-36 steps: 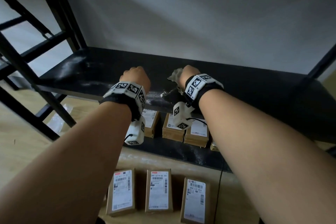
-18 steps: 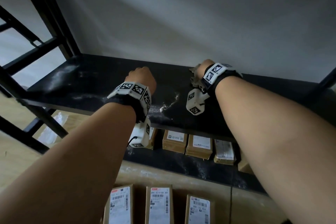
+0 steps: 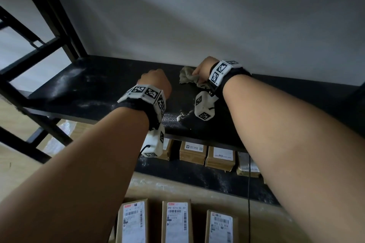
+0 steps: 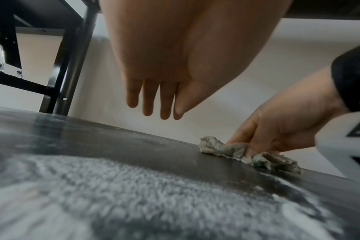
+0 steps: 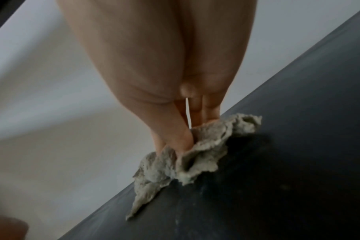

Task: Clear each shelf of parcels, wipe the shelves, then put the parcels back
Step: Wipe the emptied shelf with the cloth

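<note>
Pressing crumpled rag (image 5: 197, 151) (fibrous, grey) onto dusty shelf (image 3: 98, 89).

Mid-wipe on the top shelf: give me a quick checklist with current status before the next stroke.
1. Cloth under right hand, flat on the shelf: ok.
2. Top shelf free of parcels: ok.
3. Left hand off the shelf, holding nothing: ok.
4. Dust gone: not ok, white streaks on the left and a clump at the front edge.
5. Shelf's right end clean: cannot tell, arm hides it.
6. Lower shelf cleared: not ok, parcels there.
</note>
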`<move>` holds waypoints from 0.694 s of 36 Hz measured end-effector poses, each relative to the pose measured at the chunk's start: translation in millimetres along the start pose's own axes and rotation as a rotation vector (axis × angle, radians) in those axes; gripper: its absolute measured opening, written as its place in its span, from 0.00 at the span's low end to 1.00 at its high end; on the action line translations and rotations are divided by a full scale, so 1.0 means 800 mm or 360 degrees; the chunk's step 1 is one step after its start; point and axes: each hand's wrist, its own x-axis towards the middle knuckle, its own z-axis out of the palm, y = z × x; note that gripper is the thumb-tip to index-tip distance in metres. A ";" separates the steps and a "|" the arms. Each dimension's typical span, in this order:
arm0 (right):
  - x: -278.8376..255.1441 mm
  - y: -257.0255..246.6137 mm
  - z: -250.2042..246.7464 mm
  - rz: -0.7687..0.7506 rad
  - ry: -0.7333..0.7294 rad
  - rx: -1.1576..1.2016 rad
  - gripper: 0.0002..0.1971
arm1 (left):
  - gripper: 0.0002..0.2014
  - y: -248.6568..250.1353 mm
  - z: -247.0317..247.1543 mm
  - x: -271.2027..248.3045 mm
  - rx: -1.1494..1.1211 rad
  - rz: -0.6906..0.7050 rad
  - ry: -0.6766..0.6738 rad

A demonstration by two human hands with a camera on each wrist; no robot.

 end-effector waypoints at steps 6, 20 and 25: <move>0.024 0.020 0.013 0.0099 -0.0088 -0.0136 0.40 | 0.22 0.003 -0.005 -0.020 0.0030 0.0052 -0.0027; -0.134 -0.012 0.047 0.0040 -0.0058 0.0015 0.14 | 0.17 -0.019 -0.007 -0.092 0.0004 0.0062 0.0010; -0.157 -0.010 0.052 0.0057 -0.0003 -0.0012 0.14 | 0.16 -0.026 -0.014 -0.116 -0.0016 0.0024 0.0040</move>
